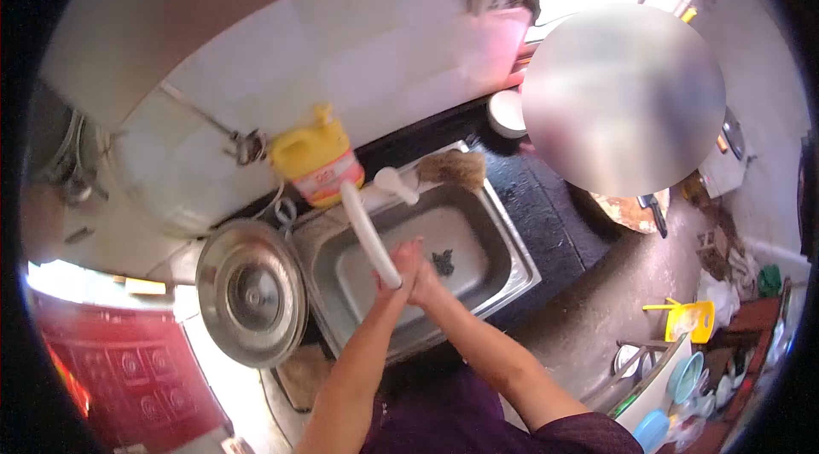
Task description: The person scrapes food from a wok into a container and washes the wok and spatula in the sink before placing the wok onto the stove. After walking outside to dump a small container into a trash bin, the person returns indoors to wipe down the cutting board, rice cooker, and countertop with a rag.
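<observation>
My left hand (393,273) and my right hand (418,281) are pressed together above the steel sink (503,296). A white curved spout (365,228) comes down over them, its end passing in front of my left hand. The fingers of both hands overlap and blur, so how far they are bent is unclear. No object shows between the hands. Below and to the right of them, a small dark clump (443,263) lies on the sink bottom. A white tap handle or fitting (395,184) rises at the sink's back rim.
Behind the sink stand a yellow jug (316,160) and a brown scrubbing pad (452,168). A big round metal lid or pan (253,292) leans at the left. Further right are a white bowl (507,113), a knife (655,213) on a round board (627,208), and a blurred-out area.
</observation>
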Tool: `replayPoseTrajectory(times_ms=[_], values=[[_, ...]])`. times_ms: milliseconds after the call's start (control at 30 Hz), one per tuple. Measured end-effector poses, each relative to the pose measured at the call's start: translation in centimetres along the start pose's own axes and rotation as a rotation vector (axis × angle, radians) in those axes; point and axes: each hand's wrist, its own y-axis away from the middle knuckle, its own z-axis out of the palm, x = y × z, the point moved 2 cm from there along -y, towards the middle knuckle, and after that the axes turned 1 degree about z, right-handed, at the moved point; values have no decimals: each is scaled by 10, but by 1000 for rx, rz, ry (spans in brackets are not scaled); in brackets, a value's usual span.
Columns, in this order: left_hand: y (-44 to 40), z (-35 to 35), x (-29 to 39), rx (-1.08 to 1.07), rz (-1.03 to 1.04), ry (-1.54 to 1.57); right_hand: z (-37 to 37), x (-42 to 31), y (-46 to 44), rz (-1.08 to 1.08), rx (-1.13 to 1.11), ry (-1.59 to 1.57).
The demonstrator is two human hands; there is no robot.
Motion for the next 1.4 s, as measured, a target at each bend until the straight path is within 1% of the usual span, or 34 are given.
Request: replayPoseTrajectory(times_ms=[33,67,133,167,200,267,300,333,367,400,433,467,500,567,600,633,667,700,767,800,867,900,933,967,1000,1033,1100,1167,1200,1233,1267,1300,1367,1400], values=[[7,1,-11,29,108,-118,-13,6,-5,-30,255,81],[15,-5,-19,-15,38,-82,-49,5,-26,-14,323,142],[32,-13,-36,-95,-106,-20,-45,8,-28,-8,401,329],[40,-18,-42,-136,-294,342,-28,9,-19,-76,345,453],[40,-9,-53,-37,-502,654,-15,11,-12,-140,282,575],[55,-7,-35,41,-692,1413,-18,26,-13,-564,286,1248],[60,-21,-12,117,-815,1744,-32,30,-30,-451,253,830],[64,-10,-17,96,-838,2008,-43,26,-49,-330,228,418],[71,-19,-4,-118,-770,2178,-45,18,-63,-251,253,354],[84,-21,8,-283,-707,2229,-45,9,-77,-174,281,288],[97,-22,20,-453,-636,2262,-42,-2,-81,-246,287,654],[108,-15,30,-553,-583,2190,-38,-13,-85,-326,330,1016],[114,-28,48,-440,-610,2014,-32,-19,-83,-513,286,1461],[117,-75,93,-222,-650,1657,-21,-26,-83,-544,113,2082],[112,-79,92,-170,-511,1475,-20,-30,-83,-621,12,2351],[110,-83,91,-122,-385,1286,7,-23,-65,-543,-93,2715],[109,-87,90,-79,-263,1093,5,-21,-63,-424,-336,2875],[105,-68,62,-261,-253,834,1,-18,-60,-310,-615,2981],[98,-63,15,-332,-246,471,-7,-28,-59,1,-682,2882],[94,-78,-1,-229,-252,370,-8,-36,-49,-57,-559,2784],[107,-86,-28,328,37,-120,-10,-41,-28,-173,-350,2576],[123,-100,-46,146,165,-218,-11,-41,-21,-223,-263,2456],[141,-118,-62,-39,294,-320,11,-49,-11,-18,-47,2627],[161,-137,-68,-95,34,-314,38,-52,2,-112,70,2629],[191,-135,-100,-14,46,-346,66,-59,13,-216,194,2631],[222,-130,-134,-77,-201,-317,81,-71,21,-325,324,2629],[243,-193,-97,145,-151,-462,79,-100,17,-743,156,2730],[268,-194,-110,121,-361,-564,109,-97,20,-1139,9,2712],[282,-195,-116,113,-475,-617,107,-91,20,-1087,41,2731],[290,-194,-122,109,-462,-567,107,-85,18,-1043,72,2748],[291,-191,-129,110,-440,-515,110,-80,15,-1011,110,2765],[288,-187,-138,111,-407,-459,109,-78,15,-1074,144,2767],[290,-176,-168,146,-276,-528,101,-73,19,-1198,224,2778],[285,-175,-172,165,-215,-558,100,-68,20,-1170,252,2807]])
